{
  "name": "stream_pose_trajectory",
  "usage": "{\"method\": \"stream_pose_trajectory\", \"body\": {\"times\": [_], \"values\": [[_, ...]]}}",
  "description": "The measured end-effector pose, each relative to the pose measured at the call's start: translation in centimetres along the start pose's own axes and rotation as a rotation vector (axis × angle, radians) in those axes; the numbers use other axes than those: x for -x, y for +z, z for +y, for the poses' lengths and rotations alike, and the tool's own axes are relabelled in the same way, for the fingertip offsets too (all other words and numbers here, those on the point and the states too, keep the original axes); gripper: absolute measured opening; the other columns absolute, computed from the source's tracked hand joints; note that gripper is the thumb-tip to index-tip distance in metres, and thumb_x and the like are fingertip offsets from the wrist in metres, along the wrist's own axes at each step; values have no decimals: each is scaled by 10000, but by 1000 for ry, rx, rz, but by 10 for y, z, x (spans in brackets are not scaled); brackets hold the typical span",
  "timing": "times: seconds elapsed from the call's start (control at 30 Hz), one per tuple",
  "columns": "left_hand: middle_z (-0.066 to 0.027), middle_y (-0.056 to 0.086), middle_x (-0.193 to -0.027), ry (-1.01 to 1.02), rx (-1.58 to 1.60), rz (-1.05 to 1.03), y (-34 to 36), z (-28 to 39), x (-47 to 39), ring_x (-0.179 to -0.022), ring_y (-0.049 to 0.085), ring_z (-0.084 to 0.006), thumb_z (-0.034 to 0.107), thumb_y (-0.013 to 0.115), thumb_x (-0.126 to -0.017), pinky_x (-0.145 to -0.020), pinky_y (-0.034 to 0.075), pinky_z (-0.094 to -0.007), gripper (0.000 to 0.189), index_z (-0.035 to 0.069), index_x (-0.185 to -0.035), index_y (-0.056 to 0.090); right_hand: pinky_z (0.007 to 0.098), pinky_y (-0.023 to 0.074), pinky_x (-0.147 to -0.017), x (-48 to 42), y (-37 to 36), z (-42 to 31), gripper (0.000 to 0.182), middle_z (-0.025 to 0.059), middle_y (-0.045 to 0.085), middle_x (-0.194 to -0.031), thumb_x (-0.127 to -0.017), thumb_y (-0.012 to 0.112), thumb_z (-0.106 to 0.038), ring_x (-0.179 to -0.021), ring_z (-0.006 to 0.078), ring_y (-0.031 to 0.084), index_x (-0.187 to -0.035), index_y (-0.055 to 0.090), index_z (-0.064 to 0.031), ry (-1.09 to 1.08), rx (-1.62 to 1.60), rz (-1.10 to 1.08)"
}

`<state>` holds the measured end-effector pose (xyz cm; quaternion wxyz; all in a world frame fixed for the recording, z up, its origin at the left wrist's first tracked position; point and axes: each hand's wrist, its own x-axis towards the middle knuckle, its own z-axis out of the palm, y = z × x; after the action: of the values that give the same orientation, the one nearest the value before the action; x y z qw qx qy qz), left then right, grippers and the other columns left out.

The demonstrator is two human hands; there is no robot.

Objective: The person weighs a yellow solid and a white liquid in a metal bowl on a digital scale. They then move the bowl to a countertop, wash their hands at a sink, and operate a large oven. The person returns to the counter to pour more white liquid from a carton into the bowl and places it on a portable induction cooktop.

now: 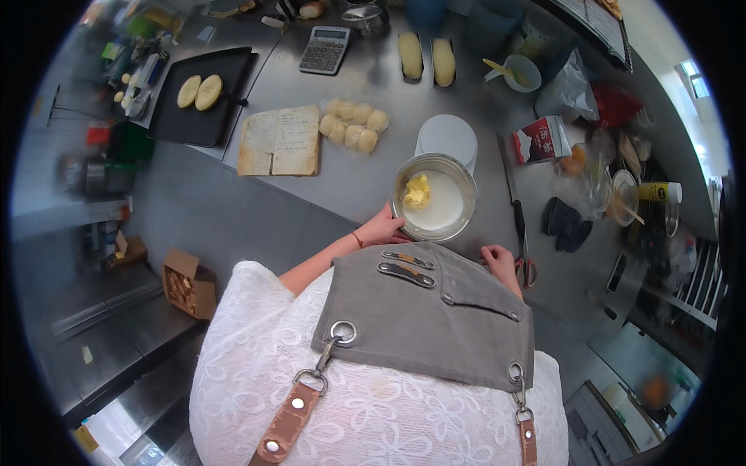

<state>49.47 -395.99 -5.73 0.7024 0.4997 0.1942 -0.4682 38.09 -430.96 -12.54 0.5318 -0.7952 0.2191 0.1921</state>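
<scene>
My left hand (386, 227) grips the near left rim of a round metal bowl (470, 204). In the bowl a lump of soft yellow butter or similar fat (418, 192) lies beside a white substance (444, 201). Just beyond the bowl stands a white round-topped kitchen scale (447, 140), partly covered by it. My right hand (498, 260) is near the table edge, right of the bowl, with fingers curled and nothing visible in it. Close to its right lie red-handled scissors (529, 272) and a long knife with a black handle (518, 218).
An open handwritten notebook (280, 143) and bagged dough balls (354, 125) lie left of the scale. Farther off are a calculator (324, 51), two long loaf tins of dough (444, 61) and a black baking tray (169, 116). A red-and-white packet (539, 140) and dark cloth (565, 224) lie right.
</scene>
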Motion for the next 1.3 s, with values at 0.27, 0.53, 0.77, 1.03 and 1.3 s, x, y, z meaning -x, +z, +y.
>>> {"method": "stream_pose_trajectory", "body": {"times": [0.27,0.53,0.77,1.03,1.3], "values": [[-112,556,-1218,-9,-24,-34,-10,-6,3,-963,671,-217,76,511,-961,-800,600,-341,620,221,-1467,184,268,481,-577,21,5,-30,232,51,672,-677,-931,638,-216,-599,113,605,-862,657,6,79,144,39],[-115,557,-1216,91,-39,-22,-9,18,-21,-931,676,-219,91,512,-964,-792,594,-356,550,151,-1422,214,353,520,-659,54,5,-5,163,109,690,-739,-938,566,-155,-708,232,681,-999,657,-34,10,370,197],[-148,571,-1185,163,-5,17,6,63,-70,-862,683,-236,83,524,-963,-765,602,-366,566,152,-1419,196,411,520,-720,76,4,26,196,123,705,-854,-925,557,-180,-822,303,684,-1071,651,-91,76,358,214],[-175,551,-1239,157,28,70,4,60,-108,-1002,649,-272,230,503,-1008,-835,574,-418,550,181,-1440,167,405,526,-719,95,1,18,194,125,706,-877,-904,600,-198,-820,308,682,-1066,652,-103,127,353,240],[-133,559,-1261,131,186,134,-31,35,-90,-994,619,-218,421,415,-1027,-865,518,-369,495,112,-1401,319,413,528,-708,89,7,35,179,135,700,-862,-899,609,-203,-814,319,681,-1036,652,-97,66,341,190]]}}
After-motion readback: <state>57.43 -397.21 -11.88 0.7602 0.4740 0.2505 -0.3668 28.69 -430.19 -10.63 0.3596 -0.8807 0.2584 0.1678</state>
